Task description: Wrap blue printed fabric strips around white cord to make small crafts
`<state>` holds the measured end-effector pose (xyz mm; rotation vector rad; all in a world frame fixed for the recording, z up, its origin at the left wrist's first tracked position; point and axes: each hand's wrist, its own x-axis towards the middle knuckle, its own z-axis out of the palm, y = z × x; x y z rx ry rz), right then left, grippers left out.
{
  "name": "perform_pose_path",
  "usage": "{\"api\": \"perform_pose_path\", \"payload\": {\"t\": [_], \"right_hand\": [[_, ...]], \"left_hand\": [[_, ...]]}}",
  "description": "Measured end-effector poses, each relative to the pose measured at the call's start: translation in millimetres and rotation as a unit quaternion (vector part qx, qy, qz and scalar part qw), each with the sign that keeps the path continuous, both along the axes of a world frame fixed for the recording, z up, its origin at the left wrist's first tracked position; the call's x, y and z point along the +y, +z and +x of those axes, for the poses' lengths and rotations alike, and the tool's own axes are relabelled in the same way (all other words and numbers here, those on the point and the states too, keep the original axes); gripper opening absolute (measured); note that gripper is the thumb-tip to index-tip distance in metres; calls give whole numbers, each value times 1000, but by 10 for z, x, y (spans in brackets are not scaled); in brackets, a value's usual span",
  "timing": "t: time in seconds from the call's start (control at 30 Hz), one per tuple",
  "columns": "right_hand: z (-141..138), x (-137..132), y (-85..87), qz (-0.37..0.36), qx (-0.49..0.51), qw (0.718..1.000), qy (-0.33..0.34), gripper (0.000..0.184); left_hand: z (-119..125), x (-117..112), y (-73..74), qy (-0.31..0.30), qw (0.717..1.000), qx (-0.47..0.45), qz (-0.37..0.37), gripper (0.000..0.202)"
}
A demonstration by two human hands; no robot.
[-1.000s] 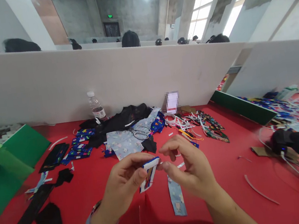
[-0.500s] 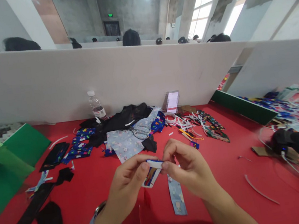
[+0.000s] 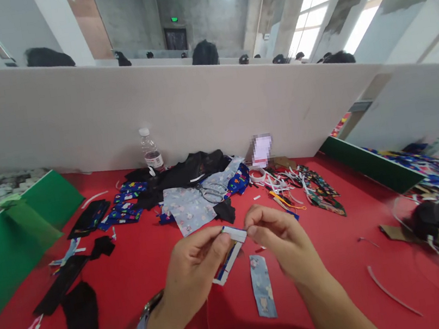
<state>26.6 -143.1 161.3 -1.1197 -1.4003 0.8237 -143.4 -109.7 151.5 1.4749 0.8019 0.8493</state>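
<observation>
My left hand [image 3: 197,269] and my right hand [image 3: 280,238] meet above the red table [image 3: 143,264]. Both pinch a small patterned fabric strip [image 3: 229,251] with a white edge; the left thumb and fingers close on its top left, the right fingertips on the white end. The strip hangs down and left between them. A light blue printed fabric strip [image 3: 261,285] lies flat on the table just below my right hand.
A heap of black, blue and light blue cloth with scissors [image 3: 211,192] lies behind the hands, a water bottle [image 3: 152,152] beside it. A tape roll [image 3: 258,174] and ribbon scraps sit at the right. Black scraps [image 3: 79,317] lie left, green dividers [image 3: 16,239] on both sides.
The hands stay pinched on the strip and have moved slightly right and closer together. The view has shifted, so the table scene sits a little further right.
</observation>
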Motion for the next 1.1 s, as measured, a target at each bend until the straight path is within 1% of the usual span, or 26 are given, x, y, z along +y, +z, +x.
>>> {"api": "perform_pose_path", "payload": {"t": [0.07, 0.13, 0.17, 0.23, 0.33, 0.4, 0.5, 0.6, 0.77, 0.83, 0.9, 0.93, 0.97, 1.0, 1.03, 1.1], "right_hand": [[12, -13, 31, 49, -99, 991, -79, 14], [-6, -46, 58, 114, -194, 961, -162, 10], [-25, -64, 65, 142, -232, 945, -183, 9], [-70, -90, 61, 179, -292, 922, -182, 9], [-118, -85, 18, 185, -360, 901, -156, 9], [-120, -62, -13, 171, -390, 892, -150, 9], [-100, -30, -34, 163, -405, 888, -146, 9], [-87, -17, -33, 165, -399, 891, -141, 11], [-94, -6, -45, 156, -389, 898, -136, 12], [-97, -1, -53, 153, -387, 900, -130, 12], [-99, 6, -53, 149, -383, 903, -127, 12], [-99, 10, -49, 148, -380, 904, -127, 13], [-99, 13, -43, 147, -375, 907, -125, 13], [-98, 15, -37, 145, -370, 909, -123, 13], [-96, 17, -31, 141, -365, 912, -119, 14], [-91, 17, -29, 133, -359, 917, -113, 14]], "left_hand": [[0, 4, 1, 29, 998, 37, 33, 28], [10, 9, 10, 52, 992, 82, 80, 31], [19, 11, 18, 58, 988, 103, 104, 32], [39, 14, 33, 59, 977, 138, 151, 33], [64, 10, 40, 56, 959, 184, 209, 31], [72, 3, 25, 54, 945, 212, 242, 28], [75, -9, -18, 51, 921, 239, 305, 26], [70, -16, -52, 58, 882, 262, 386, 26], [43, -38, -72, 70, 791, 306, 525, 27], [26, -53, -85, 78, 757, 324, 563, 30], [15, -65, -103, 89, 732, 339, 584, 33], [14, -68, -110, 93, 727, 342, 589, 34], [16, -67, -115, 93, 728, 340, 587, 34], [22, -64, -116, 90, 739, 333, 578, 34], [31, -57, -114, 86, 758, 323, 559, 31], [52, -36, -96, 80, 809, 305, 496, 27]]}}
